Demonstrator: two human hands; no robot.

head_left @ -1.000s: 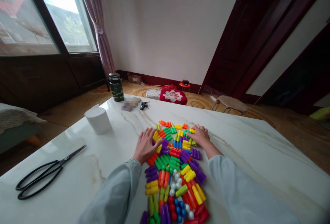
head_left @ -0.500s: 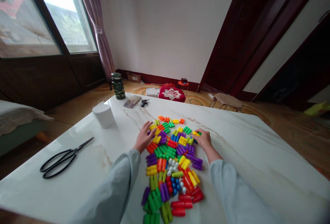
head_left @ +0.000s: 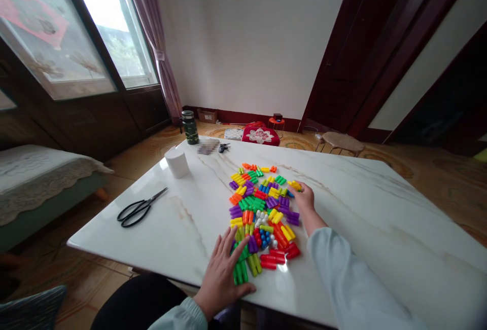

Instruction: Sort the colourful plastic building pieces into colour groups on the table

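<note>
A spread of colourful bullet-shaped plastic toy pieces (head_left: 254, 203) lies on the white marbled table (head_left: 353, 208), many joined side by side in short rows. Small white balls (head_left: 261, 218), with blue balls (head_left: 265, 237) and red ones, sit among them. At the right edge of the spread, my right hand (head_left: 305, 202) pinches a yellow plastic piece (head_left: 295, 185). My left hand (head_left: 220, 271) is open, fingers spread, over the near-left end by the green pieces (head_left: 240, 272); some pieces there are hidden under its fingers.
Black-handled scissors (head_left: 140, 209) lie on the left of the table. Behind them stand a white paper roll (head_left: 177, 161) and a camouflage-patterned bottle (head_left: 189, 127). Keys (head_left: 223, 147) lie beside a blurred-out flat object (head_left: 208, 146). Beyond the table is a round stool (head_left: 342, 142).
My left hand has come from the far-left side of the pieces to their near end, its fingers spreading. My right hand stays at the right edge with the yellow piece. The view has shifted.
</note>
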